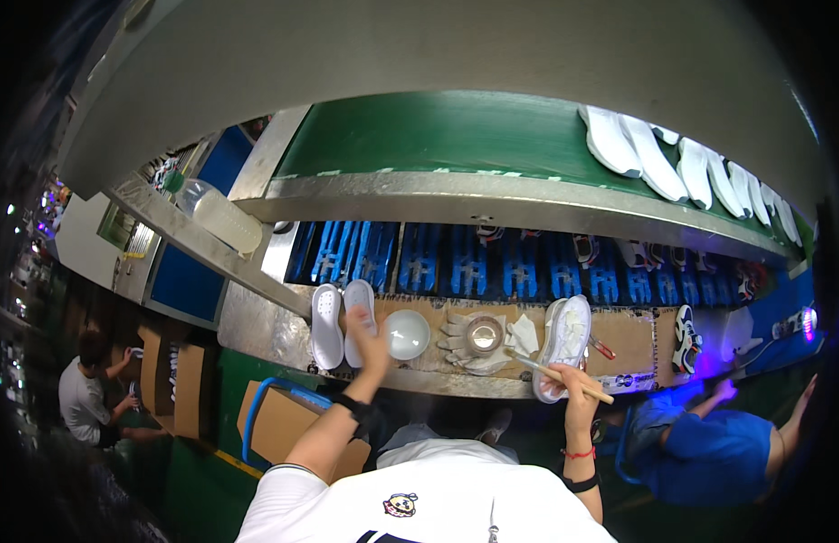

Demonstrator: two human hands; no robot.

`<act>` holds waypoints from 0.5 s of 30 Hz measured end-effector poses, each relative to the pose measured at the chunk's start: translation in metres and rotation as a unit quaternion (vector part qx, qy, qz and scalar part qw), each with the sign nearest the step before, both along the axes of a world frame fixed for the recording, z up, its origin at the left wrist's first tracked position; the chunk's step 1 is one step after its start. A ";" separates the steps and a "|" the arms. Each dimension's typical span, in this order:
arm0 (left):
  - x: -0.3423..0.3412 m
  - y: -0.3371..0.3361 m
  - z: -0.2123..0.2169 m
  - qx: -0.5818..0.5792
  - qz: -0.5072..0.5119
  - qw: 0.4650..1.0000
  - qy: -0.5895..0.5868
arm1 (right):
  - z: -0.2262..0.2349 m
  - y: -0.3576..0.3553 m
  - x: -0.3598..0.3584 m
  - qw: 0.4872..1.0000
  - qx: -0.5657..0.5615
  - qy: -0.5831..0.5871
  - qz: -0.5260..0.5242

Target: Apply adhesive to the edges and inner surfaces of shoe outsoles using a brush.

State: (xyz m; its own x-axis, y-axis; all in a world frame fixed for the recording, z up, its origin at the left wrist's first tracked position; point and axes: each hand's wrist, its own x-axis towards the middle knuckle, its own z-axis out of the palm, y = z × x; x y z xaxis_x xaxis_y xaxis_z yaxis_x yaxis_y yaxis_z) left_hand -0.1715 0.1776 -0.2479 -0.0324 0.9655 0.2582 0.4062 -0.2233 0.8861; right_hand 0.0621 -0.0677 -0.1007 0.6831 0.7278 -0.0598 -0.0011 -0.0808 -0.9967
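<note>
At the far left a person in a light shirt (85,398) is low beside an open brown cardboard box (196,389). A clear plastic bottle with a green cap (222,220) lies on a metal rail. Two white perforated shoe soles stand side by side on the bench (275,324): the left white sole (327,330) lies free, and the right white sole (359,299) is partly hidden behind the left hand (369,338). That hand is motion-blurred; I cannot tell how far its fingers are open or whether it grips the sole.

Just right of it sits a round white bowl (407,335), then a round metal dish (484,334) on pale fabric gloves (458,346), and crumpled white tissue (523,335). Next, a pair of overlapping white shoe soles (569,328) lies lengthwise, extending over the near edge. At their near end the right hand (578,387) has its fingers closed around a slim brush with a pale wooden handle (548,371), slanting across the soles.

Farther right are a red-handled tool (603,349) and a black, white and multicoloured shoe (685,339). Beyond, a person in a blue shirt (718,457) leans nearby.
</note>
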 end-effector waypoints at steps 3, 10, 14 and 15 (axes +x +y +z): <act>-0.123 0.013 -0.062 -0.043 0.092 0.973 0.205 | -0.034 0.015 -0.003 0.997 -0.063 0.025 0.042; -0.209 0.016 -0.089 -0.177 0.043 0.959 0.216 | -0.066 0.048 -0.012 0.987 -0.121 -0.009 0.103; -0.226 0.031 -0.100 -0.330 0.004 0.943 0.041 | -0.073 0.056 -0.014 0.984 -0.132 -0.016 0.120; -0.231 0.035 -0.098 -0.332 0.003 0.942 0.044 | -0.075 0.058 -0.013 0.984 -0.127 -0.023 0.123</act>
